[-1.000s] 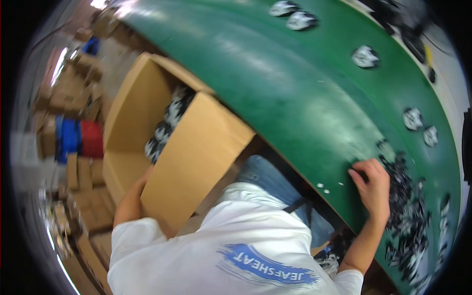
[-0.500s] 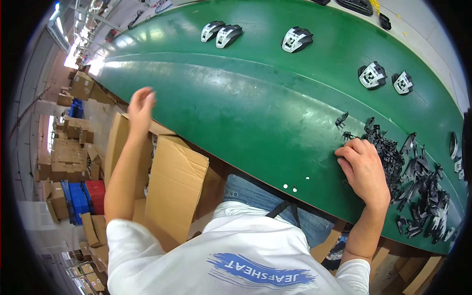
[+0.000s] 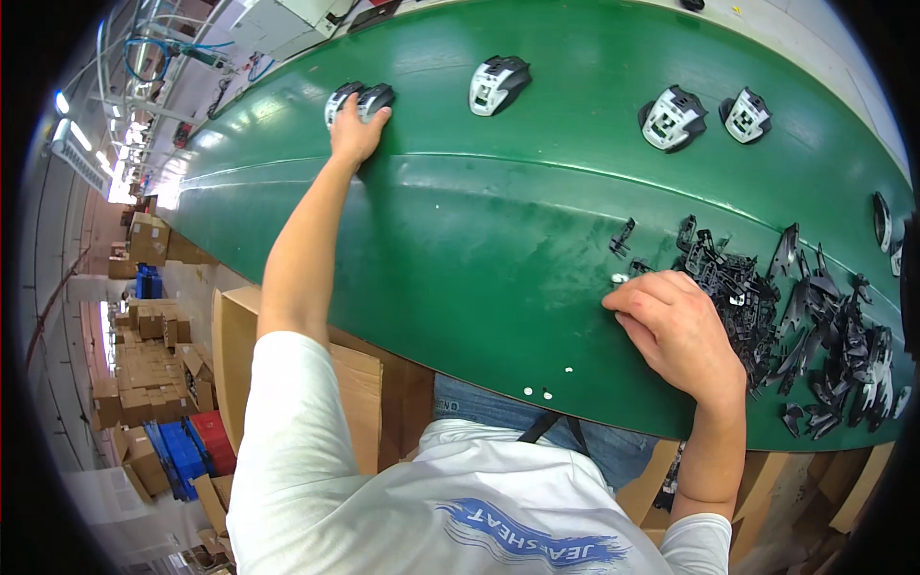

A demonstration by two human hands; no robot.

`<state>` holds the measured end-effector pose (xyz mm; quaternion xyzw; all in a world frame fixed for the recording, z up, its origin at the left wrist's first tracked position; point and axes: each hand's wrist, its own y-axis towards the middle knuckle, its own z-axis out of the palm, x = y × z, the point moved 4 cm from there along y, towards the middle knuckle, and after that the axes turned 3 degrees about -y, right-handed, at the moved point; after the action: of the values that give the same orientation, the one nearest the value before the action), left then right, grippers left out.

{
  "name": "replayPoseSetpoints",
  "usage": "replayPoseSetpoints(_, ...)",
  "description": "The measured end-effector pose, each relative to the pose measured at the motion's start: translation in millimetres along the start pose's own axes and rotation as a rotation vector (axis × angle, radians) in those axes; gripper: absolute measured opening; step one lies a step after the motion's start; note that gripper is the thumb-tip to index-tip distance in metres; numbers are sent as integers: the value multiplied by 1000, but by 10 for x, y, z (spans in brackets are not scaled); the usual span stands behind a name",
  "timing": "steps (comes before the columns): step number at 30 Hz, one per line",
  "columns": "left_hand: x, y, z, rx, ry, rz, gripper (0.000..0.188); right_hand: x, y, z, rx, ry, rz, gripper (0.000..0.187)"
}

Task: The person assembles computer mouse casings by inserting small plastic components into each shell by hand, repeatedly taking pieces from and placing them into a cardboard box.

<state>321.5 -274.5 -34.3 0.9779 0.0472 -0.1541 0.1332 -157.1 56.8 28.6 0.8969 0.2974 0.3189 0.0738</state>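
Note:
My left hand (image 3: 356, 132) reaches to the far left of the green table, thumb and fingers on either side of a black-and-white computer mouse shell (image 3: 377, 99). A second such shell (image 3: 337, 100) stands right beside it, partly covered by my fingers. On the right, my right hand (image 3: 682, 331) hovers low over the table with its fingertips pinched together; whatever they hold is hidden. A small white piece (image 3: 619, 278) shows just past those fingertips. Small black plastic brackets (image 3: 733, 287) lie heaped beyond this hand, with two loose black brackets (image 3: 623, 237) apart from the heap.
More mouse shells (image 3: 496, 86) stand along the far side. Black curved side parts (image 3: 843, 345) are piled at the right. Several tiny white bits (image 3: 528, 391) lie by the near table edge. An open cardboard box (image 3: 355, 393) stands below that edge, left of my body.
My left hand has swung from above the cardboard box across the table to the far-left mouse shells. My right hand stays by the bracket heap, and the whole view has shifted.

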Motion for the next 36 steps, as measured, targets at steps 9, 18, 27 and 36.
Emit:
replayPoseSetpoints(9,-877,-1593,-451,333,-1225,-161,62,-99,31,-19,-301,246,143,30)
replayPoseSetpoints(18,-2827,-2639,42,1103,-2114,-216,50,-235,-43,-103,-473,376,232,36)
replayPoseSetpoints(27,-3339,-2529,268,1223,-2203,-182,60,-540,-102,-205,-544,566,178,26)
replayPoseSetpoints(36,-3296,-2736,217,1182,-2021,-253,60,-526,-136,-196,-493,375,339,21)
